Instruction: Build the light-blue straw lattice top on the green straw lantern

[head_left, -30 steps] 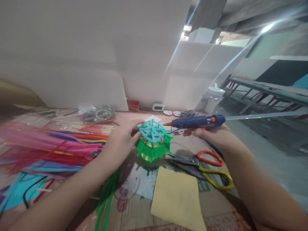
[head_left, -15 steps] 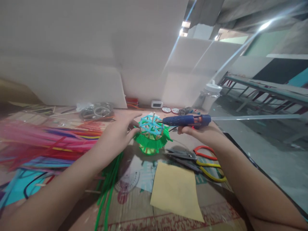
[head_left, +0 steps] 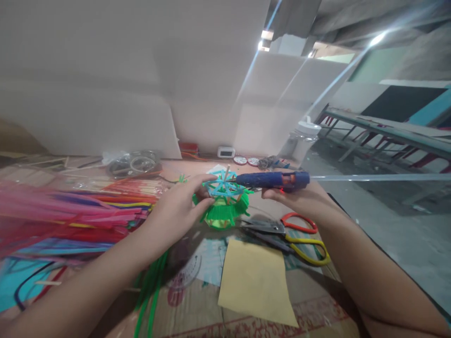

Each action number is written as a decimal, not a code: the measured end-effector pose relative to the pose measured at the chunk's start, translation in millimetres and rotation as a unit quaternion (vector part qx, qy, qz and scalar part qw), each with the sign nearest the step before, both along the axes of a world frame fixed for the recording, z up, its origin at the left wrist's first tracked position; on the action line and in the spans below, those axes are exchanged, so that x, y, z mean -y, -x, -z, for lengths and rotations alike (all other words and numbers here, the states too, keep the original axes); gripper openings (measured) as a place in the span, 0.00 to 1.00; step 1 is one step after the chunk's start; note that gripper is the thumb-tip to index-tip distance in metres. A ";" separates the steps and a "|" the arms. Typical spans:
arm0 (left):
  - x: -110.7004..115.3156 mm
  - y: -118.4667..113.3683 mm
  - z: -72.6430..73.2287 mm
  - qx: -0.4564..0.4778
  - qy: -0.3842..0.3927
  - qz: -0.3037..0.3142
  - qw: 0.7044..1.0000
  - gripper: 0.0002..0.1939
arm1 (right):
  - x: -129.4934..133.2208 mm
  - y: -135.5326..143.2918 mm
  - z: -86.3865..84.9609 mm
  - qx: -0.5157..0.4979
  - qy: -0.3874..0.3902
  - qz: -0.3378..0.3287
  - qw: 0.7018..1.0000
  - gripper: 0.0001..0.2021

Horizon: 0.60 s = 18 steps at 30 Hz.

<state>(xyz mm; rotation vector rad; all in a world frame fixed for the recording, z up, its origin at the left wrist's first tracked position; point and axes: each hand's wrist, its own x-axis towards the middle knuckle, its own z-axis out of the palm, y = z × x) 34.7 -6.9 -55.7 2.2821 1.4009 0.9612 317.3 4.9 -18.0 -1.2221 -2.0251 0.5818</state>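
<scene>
A small craft model (head_left: 225, 206) with a green fringed skirt and a light-blue spoked top stands at the middle of the table. A thin stick (head_left: 227, 172) rises from its centre. My left hand (head_left: 192, 199) grips the model's left edge between thumb and fingers. In my right hand (head_left: 294, 197) is a blue hot glue gun (head_left: 271, 179), its nozzle pointing left at the middle of the spoked top. A long clear glue stick (head_left: 373, 177) sticks out of the gun's back. Whether the nozzle touches the model, I cannot tell.
Scissors (head_left: 285, 234) with red and yellow handles lie below the gun, beside a yellow paper sheet (head_left: 255, 284). Pink and red pipe cleaners (head_left: 70, 211) cover the left side; green ones (head_left: 151, 291) lie in front. A clear bottle (head_left: 299, 143) stands at the back right.
The model has tilted and shifted slightly in my left hand, its spoked top looking flatter. The glue gun stays at its centre. The whole view has moved a little.
</scene>
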 end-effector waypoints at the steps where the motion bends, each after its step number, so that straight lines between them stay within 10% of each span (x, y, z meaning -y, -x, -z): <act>1: 0.8 -0.8 0.0 -0.003 -0.004 -0.001 1.000 0.22 | -0.4 -0.2 0.2 -0.003 -0.002 0.002 1.000 0.19; 18: 5.3 -3.5 -3.5 -0.010 -0.001 0.001 1.000 0.24 | -2.7 5.6 4.8 -0.007 -0.005 0.032 0.999 0.18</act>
